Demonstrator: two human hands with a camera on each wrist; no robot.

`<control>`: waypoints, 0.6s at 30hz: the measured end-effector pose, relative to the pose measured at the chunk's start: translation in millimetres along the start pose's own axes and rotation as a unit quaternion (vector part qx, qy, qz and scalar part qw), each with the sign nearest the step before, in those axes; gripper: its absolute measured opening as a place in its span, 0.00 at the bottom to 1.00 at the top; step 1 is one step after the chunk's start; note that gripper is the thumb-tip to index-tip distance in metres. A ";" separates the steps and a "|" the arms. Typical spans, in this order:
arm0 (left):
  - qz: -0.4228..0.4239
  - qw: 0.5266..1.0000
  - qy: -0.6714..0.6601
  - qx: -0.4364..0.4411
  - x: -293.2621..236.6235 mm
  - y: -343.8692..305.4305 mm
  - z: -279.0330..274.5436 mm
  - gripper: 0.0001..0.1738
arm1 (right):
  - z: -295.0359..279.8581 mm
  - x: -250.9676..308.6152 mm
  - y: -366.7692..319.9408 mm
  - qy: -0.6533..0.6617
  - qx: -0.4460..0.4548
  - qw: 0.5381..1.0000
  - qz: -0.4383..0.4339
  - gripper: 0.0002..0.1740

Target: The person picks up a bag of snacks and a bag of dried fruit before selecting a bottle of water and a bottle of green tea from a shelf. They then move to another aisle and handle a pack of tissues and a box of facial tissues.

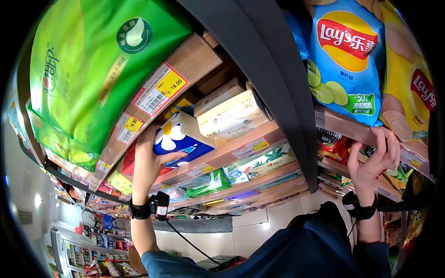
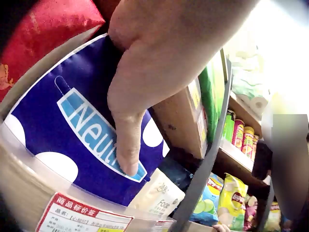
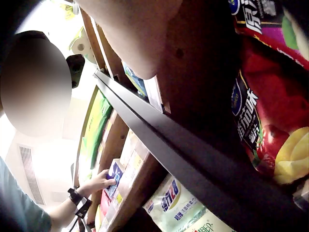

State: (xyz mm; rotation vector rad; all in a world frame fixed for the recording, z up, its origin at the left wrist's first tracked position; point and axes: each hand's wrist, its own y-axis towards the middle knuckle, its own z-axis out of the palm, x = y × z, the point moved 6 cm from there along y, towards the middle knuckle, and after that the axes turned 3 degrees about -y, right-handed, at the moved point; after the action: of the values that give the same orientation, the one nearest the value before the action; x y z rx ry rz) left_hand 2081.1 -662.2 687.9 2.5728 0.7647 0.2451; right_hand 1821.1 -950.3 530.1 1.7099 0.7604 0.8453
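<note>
On the left shelf, my left hand [image 1: 146, 162] grips a dark blue tissue pack [image 2: 63, 106] with white spots and a light blue label reading "Neut". The thumb lies across its front face, and the other fingers are hidden behind my hand. Beside that pack sit cream tissue packs [image 1: 232, 118]. Across the dark post, my right hand [image 1: 378, 160] is at the shelf edge, its fingers loosely bent and its fingertips just under a blue Lay's chip bag [image 1: 345, 60]. In the right wrist view, red snack bags [image 3: 270, 111] are near that hand.
A dark metal post [image 1: 273, 69] divides the two shelf units. A large green tissue bag [image 1: 92, 78] fills the upper left shelf, above price tags [image 1: 160, 88]. A yellow Lay's bag [image 1: 408, 69] stands at the far right. Tiled floor [image 1: 250, 231] shows below.
</note>
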 end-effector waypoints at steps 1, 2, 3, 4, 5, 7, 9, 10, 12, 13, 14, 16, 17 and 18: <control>-0.001 1.000 -0.011 0.005 0.8 2.0 1.0 0.39 | -0.5 0.8 0.3 -0.007 -0.003 1.000 -0.002 0.28; -0.045 0.998 -0.027 0.031 2.2 3.7 3.4 0.40 | -0.3 0.6 0.4 -0.007 -0.004 1.000 -0.004 0.29; -0.034 0.999 -0.011 0.023 1.8 3.3 4.1 0.41 | 0.2 0.2 0.5 -0.005 -0.004 1.000 -0.007 0.29; -0.023 1.000 0.006 0.016 2.9 2.2 5.3 0.42 | 1.0 0.1 0.5 -0.003 -0.005 1.000 -0.009 0.29; -0.013 1.000 0.023 0.007 3.0 1.1 5.0 0.44 | 1.6 -0.3 -0.1 -0.003 -0.004 1.000 -0.008 0.29; -0.001 0.998 0.066 0.004 -9.3 -0.1 -4.0 0.45 | 3.1 -1.2 -1.4 -0.004 -0.004 1.000 -0.005 0.29; -0.010 0.996 0.088 -0.009 -7.0 -9.5 -11.6 0.45 | 4.2 -0.1 -0.2 -0.008 -0.013 1.000 -0.010 0.29; -0.026 0.996 0.088 -0.021 5.4 -18.9 -17.0 0.45 | 4.4 0.5 1.2 -0.008 -0.016 1.000 -0.011 0.29; -0.040 0.992 0.116 -0.034 25.7 -35.0 -24.5 0.46 | 5.6 0.9 3.2 -0.002 -0.015 1.000 -0.019 0.30; -0.047 0.991 0.119 -0.029 32.4 -40.1 -25.9 0.46 | 6.1 0.7 3.3 0.003 -0.017 1.000 -0.019 0.30; -0.053 0.991 0.121 -0.025 38.0 -44.6 -27.4 0.46 | 6.6 0.6 3.5 0.008 -0.019 1.000 -0.019 0.31; -0.052 0.993 0.103 -0.012 50.5 -49.8 -27.8 0.44 | 6.5 1.5 4.4 0.004 -0.022 1.000 -0.021 0.32; -0.068 0.993 0.092 0.001 53.8 -50.7 -27.8 0.43 | 6.1 2.3 4.7 -0.002 -0.021 1.000 -0.023 0.32; -0.085 0.993 0.080 0.014 53.7 -50.5 -27.6 0.42 | 5.5 3.0 5.2 -0.008 -0.021 0.999 -0.025 0.31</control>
State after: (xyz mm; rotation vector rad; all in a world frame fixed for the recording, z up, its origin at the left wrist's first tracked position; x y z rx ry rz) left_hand 2093.8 -584.5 691.4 2.5172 1.0457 0.3927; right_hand 1827.8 -952.0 534.4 1.6517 0.7674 0.8070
